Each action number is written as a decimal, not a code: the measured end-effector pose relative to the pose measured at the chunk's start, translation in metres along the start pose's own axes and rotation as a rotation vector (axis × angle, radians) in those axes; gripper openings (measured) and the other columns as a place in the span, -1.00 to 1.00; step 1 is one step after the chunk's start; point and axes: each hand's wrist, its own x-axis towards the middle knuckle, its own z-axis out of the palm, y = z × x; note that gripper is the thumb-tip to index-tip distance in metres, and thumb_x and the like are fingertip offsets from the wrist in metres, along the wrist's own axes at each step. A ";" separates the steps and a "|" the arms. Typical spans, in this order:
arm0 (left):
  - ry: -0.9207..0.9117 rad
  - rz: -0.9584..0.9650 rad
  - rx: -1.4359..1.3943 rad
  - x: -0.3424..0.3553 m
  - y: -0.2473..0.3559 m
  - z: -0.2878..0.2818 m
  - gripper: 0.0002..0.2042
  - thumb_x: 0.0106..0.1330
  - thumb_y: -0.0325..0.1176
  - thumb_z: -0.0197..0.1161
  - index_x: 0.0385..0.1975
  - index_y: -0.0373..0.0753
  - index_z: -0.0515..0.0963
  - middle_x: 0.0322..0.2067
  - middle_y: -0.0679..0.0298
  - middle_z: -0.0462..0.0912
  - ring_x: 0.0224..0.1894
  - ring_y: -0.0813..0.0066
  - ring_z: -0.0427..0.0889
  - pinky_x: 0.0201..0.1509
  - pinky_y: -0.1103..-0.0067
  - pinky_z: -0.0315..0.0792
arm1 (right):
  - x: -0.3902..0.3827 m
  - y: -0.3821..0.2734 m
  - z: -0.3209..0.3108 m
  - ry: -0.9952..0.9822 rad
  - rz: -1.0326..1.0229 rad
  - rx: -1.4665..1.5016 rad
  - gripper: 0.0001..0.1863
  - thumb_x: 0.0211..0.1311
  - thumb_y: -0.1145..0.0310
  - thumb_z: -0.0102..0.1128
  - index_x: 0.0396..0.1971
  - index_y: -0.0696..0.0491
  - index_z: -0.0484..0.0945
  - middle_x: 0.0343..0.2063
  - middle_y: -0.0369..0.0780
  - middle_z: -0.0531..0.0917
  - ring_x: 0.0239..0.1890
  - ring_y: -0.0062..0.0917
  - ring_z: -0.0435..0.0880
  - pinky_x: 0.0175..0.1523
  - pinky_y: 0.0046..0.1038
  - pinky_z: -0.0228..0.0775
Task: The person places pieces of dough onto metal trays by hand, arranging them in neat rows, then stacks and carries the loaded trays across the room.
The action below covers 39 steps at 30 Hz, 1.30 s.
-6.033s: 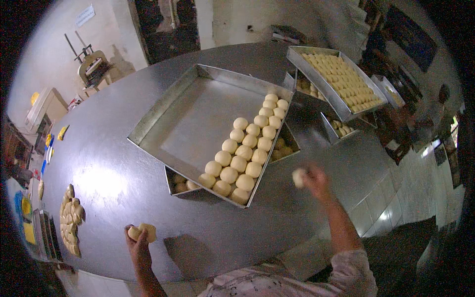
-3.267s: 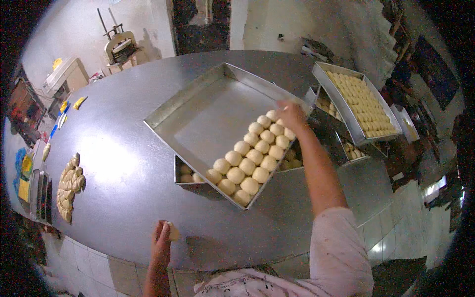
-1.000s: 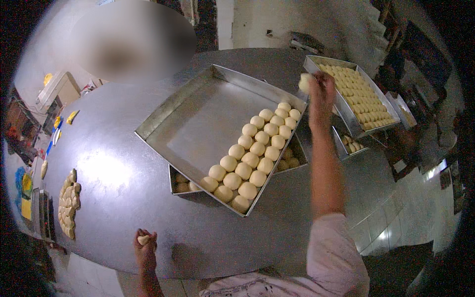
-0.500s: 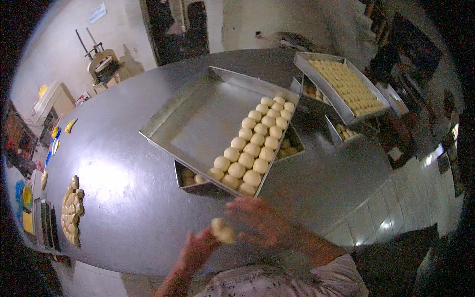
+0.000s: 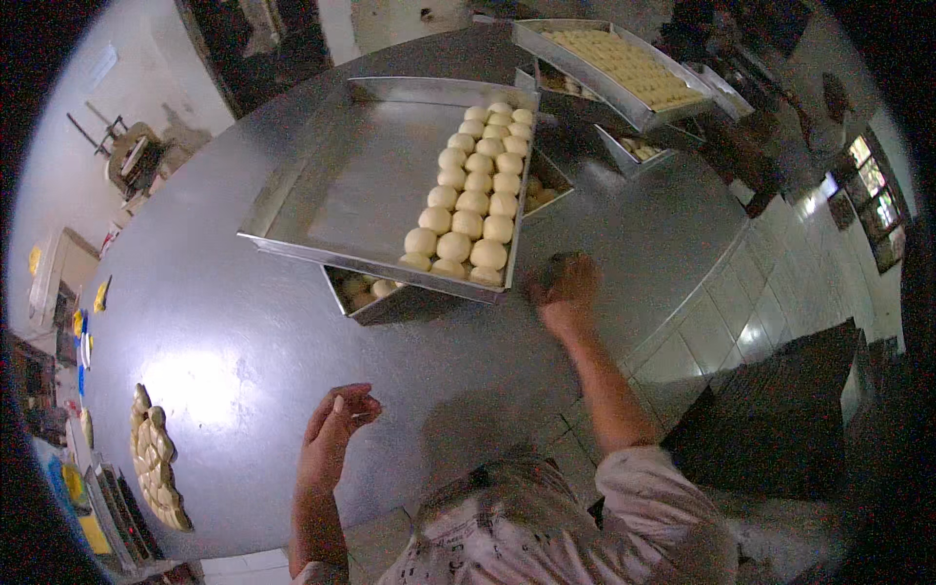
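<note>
My left hand hovers over the near side of the metal table, loosely bent, fingers and thumb apart, with nothing visible in it. To the right of the large metal tray, my right hand is down by the tabletop, fingers curled. Whatever may be under its fingers is hidden. Round dough balls fill the tray's right side in three close rows; its left part shows bare metal. A cluster of cut dough pieces lies at the table's left edge.
Beneath the tray sits another container with dough balls inside. At the far right, a full tray of small dough balls rests over other trays. A lever press stands beyond the table's left edge. Tiled floor lies to the right.
My hands have moved apart, the right one forward and right, the left one a little left. The dough ball seen between them is out of sight. The view has shifted.
</note>
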 end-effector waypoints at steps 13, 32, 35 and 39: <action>0.083 0.323 0.187 0.103 0.083 0.063 -0.71 0.31 -0.24 -0.01 -0.16 -0.35 0.43 -0.22 0.19 0.51 -0.13 0.47 0.47 0.03 0.52 0.32 | 0.042 0.047 0.027 0.252 -0.147 0.032 -0.65 -0.12 0.29 0.27 -0.33 0.15 0.43 -0.30 -0.01 0.46 -0.17 -0.12 0.37 -0.01 -0.21 0.20; 0.048 0.021 0.533 0.375 0.056 0.129 -0.28 0.24 0.11 -0.08 0.23 -0.31 -0.02 0.15 -0.05 0.21 0.18 0.17 0.22 0.21 0.36 0.11 | 0.097 0.160 0.027 0.080 -0.258 -0.069 -0.59 -0.05 0.32 0.16 -0.18 0.17 0.36 -0.14 -0.06 0.40 -0.08 -0.21 0.41 -0.04 -0.29 0.33; 0.028 0.219 0.942 0.381 0.077 0.124 -0.38 0.27 -0.01 -0.07 0.20 -0.30 0.05 0.15 -0.02 0.20 0.18 0.10 0.21 0.20 0.33 0.14 | 0.086 0.161 -0.003 -0.017 -0.082 0.553 -0.56 -0.07 0.37 0.17 -0.13 0.16 0.36 -0.11 -0.08 0.38 -0.11 -0.28 0.45 -0.09 -0.37 0.38; 0.150 0.980 1.593 0.426 0.075 0.154 -0.49 0.27 -0.11 -0.06 0.15 -0.27 0.16 0.10 0.00 0.27 0.07 0.00 0.32 0.13 0.26 0.23 | 0.131 0.181 -0.061 -0.211 0.088 0.714 -0.56 -0.06 0.42 0.14 -0.09 0.13 0.36 -0.14 -0.13 0.40 -0.11 -0.40 0.46 -0.07 -0.42 0.37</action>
